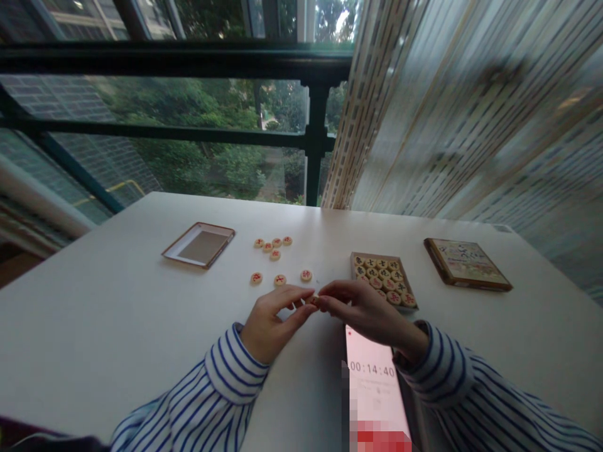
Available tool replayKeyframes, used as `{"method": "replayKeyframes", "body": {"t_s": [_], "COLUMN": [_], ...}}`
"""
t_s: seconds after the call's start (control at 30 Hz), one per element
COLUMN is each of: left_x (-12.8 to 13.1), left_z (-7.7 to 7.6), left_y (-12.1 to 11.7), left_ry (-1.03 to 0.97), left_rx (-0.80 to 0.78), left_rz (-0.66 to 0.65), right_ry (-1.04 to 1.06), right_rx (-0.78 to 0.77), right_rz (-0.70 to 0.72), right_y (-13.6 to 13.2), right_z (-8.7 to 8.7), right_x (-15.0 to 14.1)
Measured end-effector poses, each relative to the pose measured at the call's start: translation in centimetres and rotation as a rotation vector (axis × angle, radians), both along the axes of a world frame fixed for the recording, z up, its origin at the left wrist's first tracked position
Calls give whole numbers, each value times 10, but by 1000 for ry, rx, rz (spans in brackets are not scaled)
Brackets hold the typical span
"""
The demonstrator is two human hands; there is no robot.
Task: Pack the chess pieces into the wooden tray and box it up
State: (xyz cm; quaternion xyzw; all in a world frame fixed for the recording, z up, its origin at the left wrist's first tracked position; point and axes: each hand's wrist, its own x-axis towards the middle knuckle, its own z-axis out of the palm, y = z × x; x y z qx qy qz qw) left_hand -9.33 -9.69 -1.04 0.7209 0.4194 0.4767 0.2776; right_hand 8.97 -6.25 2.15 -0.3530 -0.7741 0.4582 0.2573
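Note:
A small round Chinese chess piece (315, 302) is pinched between the fingertips of my left hand (273, 321) and my right hand (365, 309); its marking is partly covered. Just beyond the hands lie three pieces with red characters: one at the left (255, 278), one in the middle (280, 280) and one at the right (306, 275). Farther back is a loose cluster of several more red-marked pieces (275, 255). Beside my right hand stands an open box (409, 271) packed with rows of black- and red-marked pieces; the hand hides its near left corner.
A shallow, brown-edged tray or lid (200, 248) lies at the left of the white table (117, 307). On the right rests a flat, decorated box or lid (467, 260). A phone (374, 392) showing a timer lies under my right forearm. Windows and a curtain (400, 125) border the far side.

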Motion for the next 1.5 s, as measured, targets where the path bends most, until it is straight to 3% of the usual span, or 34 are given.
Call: {"method": "replayKeyframes", "body": {"t_s": [0.2,0.43,0.93,1.5], "left_x": [4,8,9,6], "left_z": [-1,5,5,-10], "left_y": [1,2,4,11], "left_ry": [-232,-415,-453,-599], "left_rx": [-285,-416,-486,-480], "left_rz": [18,33,63,64], "right_ry": [5,-30,-27,90], "right_rx": [45,74,119,124], "right_rz": [-7,-2,-37,-59], "right_y": [0,0,0,3], "right_z": [1,2,2,-1], "right_x": [1,1,0,0]}}
